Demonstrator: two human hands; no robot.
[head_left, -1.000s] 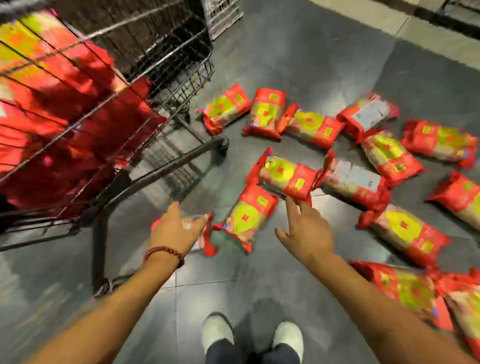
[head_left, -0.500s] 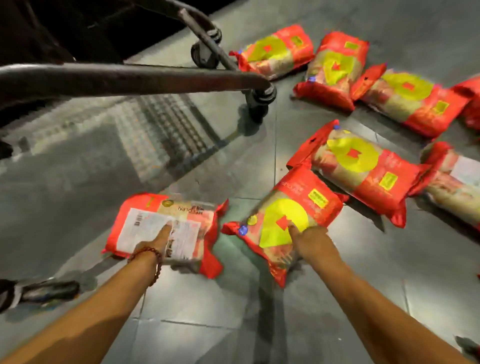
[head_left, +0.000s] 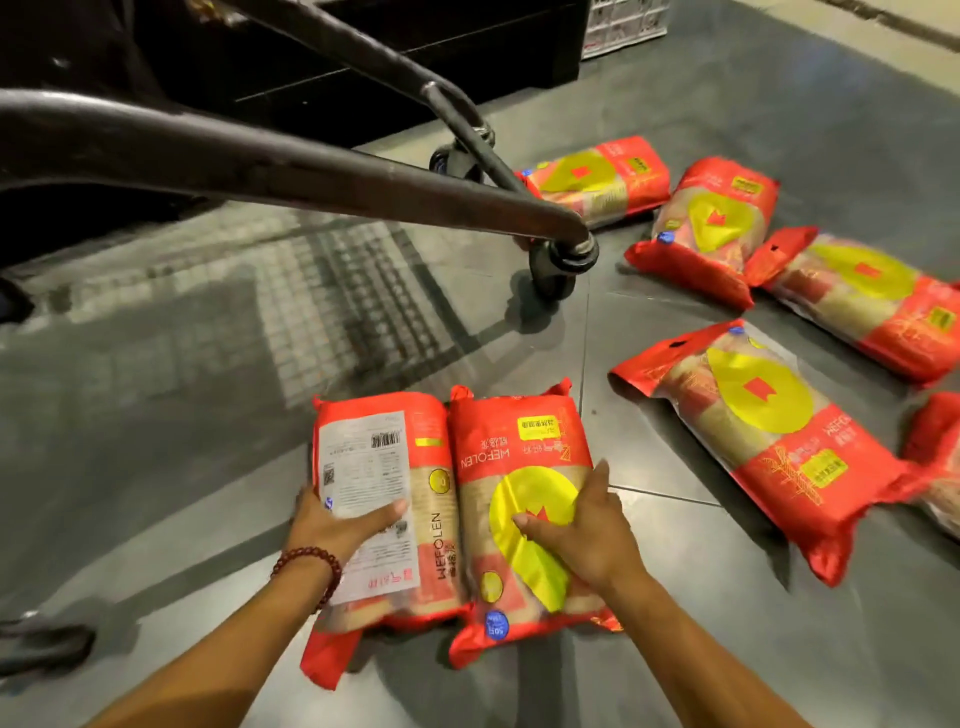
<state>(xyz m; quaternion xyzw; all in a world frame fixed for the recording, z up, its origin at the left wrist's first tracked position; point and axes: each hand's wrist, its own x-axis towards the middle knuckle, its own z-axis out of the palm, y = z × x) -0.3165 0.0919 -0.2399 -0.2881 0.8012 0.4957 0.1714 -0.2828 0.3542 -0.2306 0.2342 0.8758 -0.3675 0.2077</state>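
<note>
Now, left hand (head_left: 337, 525) grips label-side packet (head_left: 382, 457), right hand (head_left: 584, 527) grips yellow-marked packet (head_left: 519, 441) (they touch).

Left pack (head_left: 431, 499) is showing you red with a white label and black barcode; right pack (head_left: 519, 447) is showing red with a yellow disc and red mark. Your bracelet (head_left: 311, 564) is showing dark red beads; floor (head_left: 182, 441) is reading grey, cart frame (head_left: 260, 161) black.
</note>
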